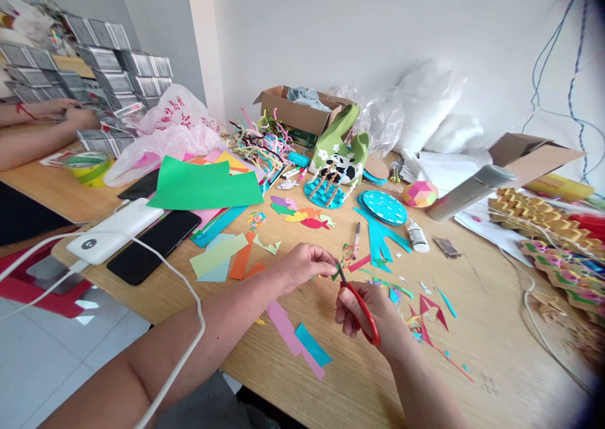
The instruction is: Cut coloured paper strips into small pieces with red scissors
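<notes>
My right hand (359,306) grips a pair of scissors (363,312) by its red handles, blades pointing up and away. At the blade tips, my left hand (307,266) pinches a small green scrap of paper (334,276), mostly hidden by the fingers. Beyond my hands lie several cut paper fish, among them a red fish (315,224) and a purple fish (284,201). A pen (356,240) lies just past the scissors. Pink strips (284,328) and a blue strip (312,344) lie nearer me, and dark red offcuts (432,312) are scattered to the right.
Green sheets (203,186), a black phone (154,246) and a white power bank (116,230) with a cable (201,309) lie left. A glue bottle (418,237) and a metal flask (470,193) stand or lie right. A co-worker's hands (70,114) are far left.
</notes>
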### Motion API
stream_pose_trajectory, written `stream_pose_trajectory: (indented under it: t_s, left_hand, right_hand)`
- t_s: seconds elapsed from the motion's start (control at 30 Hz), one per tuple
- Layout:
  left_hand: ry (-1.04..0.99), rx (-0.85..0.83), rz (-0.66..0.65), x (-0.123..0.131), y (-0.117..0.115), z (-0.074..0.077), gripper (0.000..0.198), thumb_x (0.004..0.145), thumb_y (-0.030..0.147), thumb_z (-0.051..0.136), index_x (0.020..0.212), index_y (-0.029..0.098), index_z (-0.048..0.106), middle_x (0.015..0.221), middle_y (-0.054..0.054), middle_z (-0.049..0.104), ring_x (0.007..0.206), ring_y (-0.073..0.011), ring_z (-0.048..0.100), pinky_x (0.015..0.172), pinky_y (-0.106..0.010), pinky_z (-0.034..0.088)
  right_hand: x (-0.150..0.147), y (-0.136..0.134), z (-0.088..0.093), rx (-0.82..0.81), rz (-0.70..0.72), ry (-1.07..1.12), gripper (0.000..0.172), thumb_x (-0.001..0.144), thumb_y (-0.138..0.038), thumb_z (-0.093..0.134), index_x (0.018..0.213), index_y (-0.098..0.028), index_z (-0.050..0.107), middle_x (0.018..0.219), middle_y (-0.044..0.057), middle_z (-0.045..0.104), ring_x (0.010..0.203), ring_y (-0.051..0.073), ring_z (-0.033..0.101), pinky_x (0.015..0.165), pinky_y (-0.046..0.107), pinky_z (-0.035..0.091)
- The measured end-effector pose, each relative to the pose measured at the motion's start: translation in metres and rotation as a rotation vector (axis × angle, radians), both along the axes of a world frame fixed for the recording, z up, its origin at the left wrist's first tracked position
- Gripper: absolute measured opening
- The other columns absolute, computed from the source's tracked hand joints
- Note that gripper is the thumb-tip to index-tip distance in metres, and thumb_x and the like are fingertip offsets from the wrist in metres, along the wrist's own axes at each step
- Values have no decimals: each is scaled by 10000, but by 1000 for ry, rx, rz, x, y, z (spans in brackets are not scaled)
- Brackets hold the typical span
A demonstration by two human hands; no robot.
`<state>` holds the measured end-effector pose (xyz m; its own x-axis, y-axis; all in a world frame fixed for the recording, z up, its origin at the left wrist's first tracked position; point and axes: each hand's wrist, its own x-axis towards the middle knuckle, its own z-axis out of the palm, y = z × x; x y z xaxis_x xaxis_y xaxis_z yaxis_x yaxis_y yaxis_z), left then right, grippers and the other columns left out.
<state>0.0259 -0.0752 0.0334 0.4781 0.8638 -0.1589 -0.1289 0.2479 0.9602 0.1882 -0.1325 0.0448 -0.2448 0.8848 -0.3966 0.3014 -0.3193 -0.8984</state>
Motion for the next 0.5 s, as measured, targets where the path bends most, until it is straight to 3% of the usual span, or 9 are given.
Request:
stream_pose_trajectory:
  t_s: [0.5]
  left_hand:
    - [-25,-18,-18,-1,-1,3,128,575,224,662,649,124,632,821,-48,621,748,-123,516,713,-257,373]
  right_hand:
    - [0,0,5,56,65,18,462,706,-595,605,612,-147,544,518,16,602,431,115,588,411,194,461]
